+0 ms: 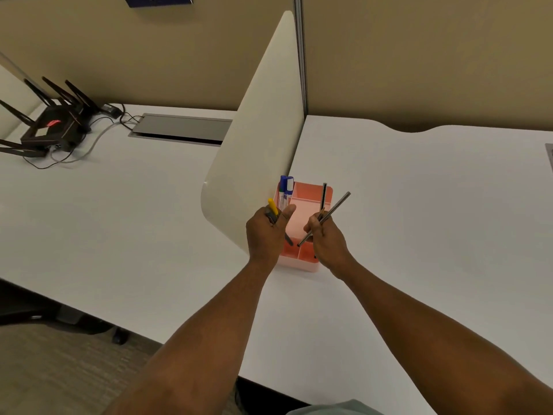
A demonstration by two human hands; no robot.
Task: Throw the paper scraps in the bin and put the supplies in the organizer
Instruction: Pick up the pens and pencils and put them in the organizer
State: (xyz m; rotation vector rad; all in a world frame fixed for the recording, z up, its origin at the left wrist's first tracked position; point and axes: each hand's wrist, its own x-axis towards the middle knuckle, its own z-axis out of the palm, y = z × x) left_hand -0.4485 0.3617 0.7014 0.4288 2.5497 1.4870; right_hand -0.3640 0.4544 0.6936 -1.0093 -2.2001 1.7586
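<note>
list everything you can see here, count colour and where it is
organizer: one, pink, on the desk against the divider's near end
markers: two, white with blue caps, upright in the organizer's far left compartment
pencil in organizer: one, dark, upright at the organizer's right side
pencil in hand: one, dark, tilted, gripped by the right hand
pen: one, yellow top with dark body, in the left hand
divider: one, cream, standing between the two desk areas
desk: one, white, spanning the view
router: one, black with several antennas, far left of the desk
cable tray: one, grey, set in the desk by the wall
left hand: one, over the organizer's left edge
right hand: one, over the organizer's near right
</note>
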